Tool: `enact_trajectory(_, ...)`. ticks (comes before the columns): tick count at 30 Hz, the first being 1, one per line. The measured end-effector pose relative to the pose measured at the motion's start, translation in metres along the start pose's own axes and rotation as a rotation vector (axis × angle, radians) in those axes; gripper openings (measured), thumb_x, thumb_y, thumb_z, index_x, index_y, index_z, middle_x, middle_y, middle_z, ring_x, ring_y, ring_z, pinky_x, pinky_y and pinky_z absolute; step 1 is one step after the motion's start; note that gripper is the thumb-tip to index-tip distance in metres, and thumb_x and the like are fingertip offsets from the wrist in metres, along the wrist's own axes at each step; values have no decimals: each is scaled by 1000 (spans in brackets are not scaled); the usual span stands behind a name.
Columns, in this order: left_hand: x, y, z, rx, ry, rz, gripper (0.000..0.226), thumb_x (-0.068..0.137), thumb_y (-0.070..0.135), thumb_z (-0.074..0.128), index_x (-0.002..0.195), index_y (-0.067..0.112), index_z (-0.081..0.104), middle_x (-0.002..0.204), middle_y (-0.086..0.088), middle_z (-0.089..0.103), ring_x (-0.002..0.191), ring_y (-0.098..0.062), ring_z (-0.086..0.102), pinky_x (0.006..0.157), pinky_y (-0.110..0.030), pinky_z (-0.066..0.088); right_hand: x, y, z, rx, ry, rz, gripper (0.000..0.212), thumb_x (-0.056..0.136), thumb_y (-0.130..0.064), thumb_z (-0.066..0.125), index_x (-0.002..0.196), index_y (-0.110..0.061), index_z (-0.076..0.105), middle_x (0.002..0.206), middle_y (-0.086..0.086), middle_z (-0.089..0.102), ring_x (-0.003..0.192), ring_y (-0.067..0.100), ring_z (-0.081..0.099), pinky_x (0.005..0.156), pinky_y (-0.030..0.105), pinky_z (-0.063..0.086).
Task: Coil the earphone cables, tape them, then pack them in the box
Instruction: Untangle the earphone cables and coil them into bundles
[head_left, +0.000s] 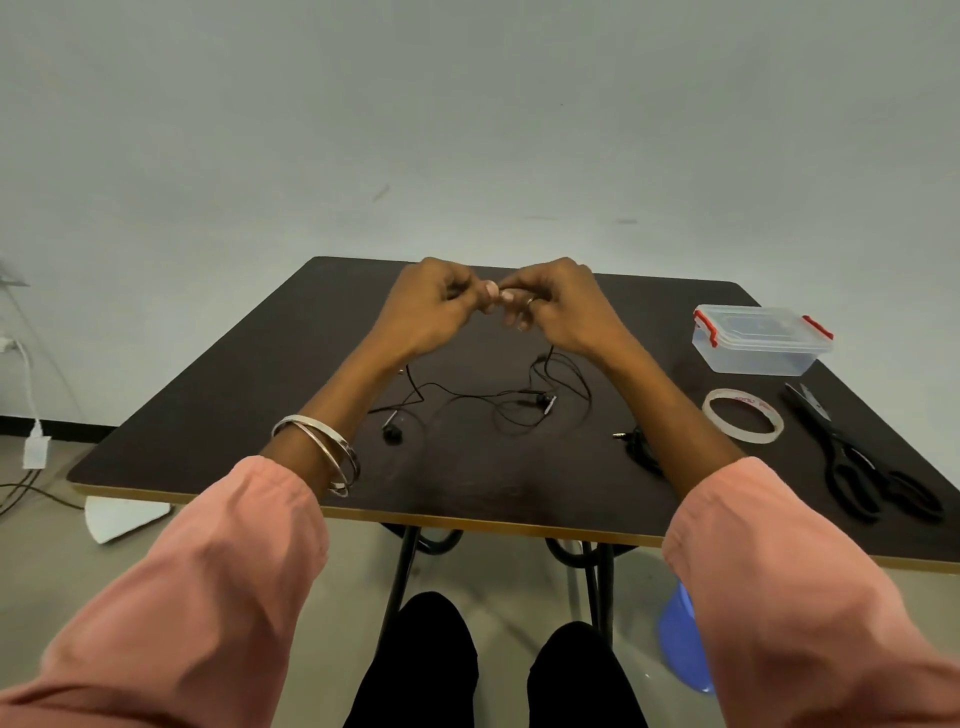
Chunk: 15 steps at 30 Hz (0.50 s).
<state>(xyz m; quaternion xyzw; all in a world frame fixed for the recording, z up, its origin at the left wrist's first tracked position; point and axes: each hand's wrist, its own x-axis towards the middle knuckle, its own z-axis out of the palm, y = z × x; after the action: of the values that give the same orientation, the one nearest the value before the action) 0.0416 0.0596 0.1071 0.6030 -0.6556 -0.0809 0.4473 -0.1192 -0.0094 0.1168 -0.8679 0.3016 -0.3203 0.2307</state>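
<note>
Both hands are raised together above the middle of the dark table (218, 395). My left hand (431, 306) and my right hand (556, 306) have curled fingers that pinch a thin black earphone cable (519, 397) between them. The cable hangs down from my right hand and lies in loose loops on the table, with an earbud (392, 432) at the left. A second dark earphone bundle (640, 441) with a jack plug lies under my right forearm. A clear plastic box (759, 340) with red clips and its lid on stands at the right. A roll of clear tape (743, 415) lies in front of it.
Black scissors (862, 462) lie near the table's right edge, beside the tape. A white charger and cables hang at the far left by the wall. A blue stool (683, 639) stands on the floor under the table's right side.
</note>
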Motion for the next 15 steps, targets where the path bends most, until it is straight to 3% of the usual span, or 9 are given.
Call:
enact_trajectory(4, -3, -16, -13, -62, 35, -81, 27, 94, 29, 59, 71, 20, 69, 55, 13, 60, 51, -1, 50, 58, -21, 43, 0, 16, -10, 280, 221, 120, 19, 96, -8, 53, 101, 0, 70, 75, 10, 70, 56, 3, 61, 54, 10, 43)
enact_trajectory(7, -6, -31, -23, -162, 114, -155, 29, 94, 29, 60, 68, 19, 69, 53, 12, 59, 49, -2, 44, 58, -21, 39, 1, 26, -22, 473, 432, 245, 20, 97, -11, 51, 99, -3, 70, 78, 8, 70, 59, 2, 60, 52, 11, 42)
enact_trajectory(10, -6, -32, -25, -217, 179, -155, 30, 94, 30, 60, 65, 22, 69, 60, -6, 61, 52, -11, 43, 60, -25, 37, 0, 35, -18, 611, 570, 428, 21, 97, -15, 51, 91, -9, 70, 75, 4, 71, 59, 10, 58, 49, 18, 41)
enact_trajectory(12, -5, -27, -22, -253, 195, -158, 31, 94, 29, 59, 66, 21, 69, 65, -18, 58, 56, -17, 41, 60, -27, 35, -3, 41, -10, 581, 555, 536, 22, 97, -15, 50, 85, -10, 69, 76, 5, 73, 59, 11, 59, 50, 21, 41)
enact_trajectory(15, -2, -22, -17, -286, 187, -170, 30, 94, 29, 59, 68, 19, 69, 65, -20, 57, 56, -16, 41, 61, -27, 37, -13, 43, -4, 250, 256, 623, 18, 91, -16, 61, 96, 1, 67, 103, 17, 71, 81, 15, 67, 65, 26, 51)
